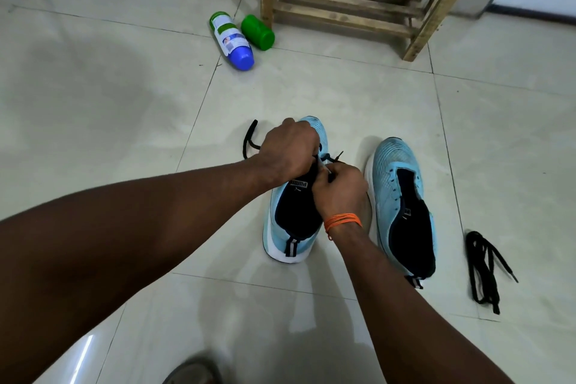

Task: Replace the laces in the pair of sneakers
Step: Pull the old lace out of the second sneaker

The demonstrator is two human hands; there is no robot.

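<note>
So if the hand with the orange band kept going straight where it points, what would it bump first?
Most likely the left hand: the right hand points forward and leftward over the sneaker, and the left hand sits just ahead, at the black lace.

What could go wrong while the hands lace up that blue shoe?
The black lace trails loose past the left hand; a hard tug from the right hand might pull that end right through the sneaker. Its tip could also slip from the grip or skip an eyelet.
</note>
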